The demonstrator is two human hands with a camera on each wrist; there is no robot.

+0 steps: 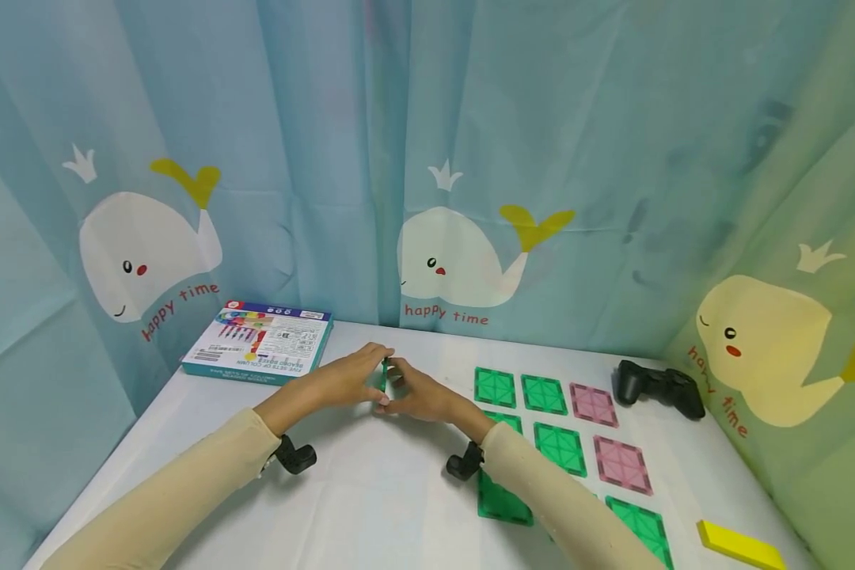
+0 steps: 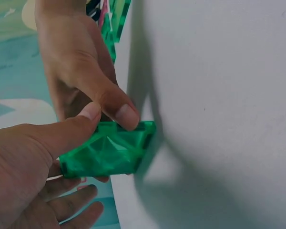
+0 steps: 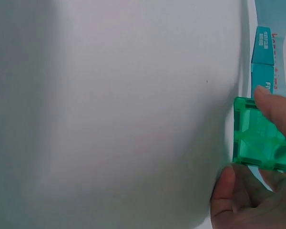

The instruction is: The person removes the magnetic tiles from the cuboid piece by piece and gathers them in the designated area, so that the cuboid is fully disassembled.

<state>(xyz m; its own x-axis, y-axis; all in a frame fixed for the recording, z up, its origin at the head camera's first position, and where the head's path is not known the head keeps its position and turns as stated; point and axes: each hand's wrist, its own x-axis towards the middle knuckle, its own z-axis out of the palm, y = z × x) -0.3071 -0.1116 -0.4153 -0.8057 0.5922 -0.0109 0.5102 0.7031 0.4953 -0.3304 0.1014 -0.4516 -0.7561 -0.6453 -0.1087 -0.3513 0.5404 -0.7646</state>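
Both hands hold a square, see-through green magnetic tile (image 1: 384,376) above the white table, with its edge towards the head view. My left hand (image 1: 347,381) grips it from the left, thumb low and fingers high. From the right, my right hand (image 1: 425,394) pinches the same tile. In the left wrist view both thumbs lie along one edge of the tile (image 2: 107,155), and fingers show beyond the opposite edge. The right wrist view shows the tile's face (image 3: 257,136), cut off by the frame, with a thumb on its upper edge.
Green tiles (image 1: 560,449) and pink tiles (image 1: 623,464) lie in rows on the right. Beyond them are a black game controller (image 1: 659,388) and a yellow block (image 1: 741,545). A flat toy box (image 1: 256,342) lies back left. A whale-print curtain (image 1: 328,158) borders the table (image 1: 370,499).
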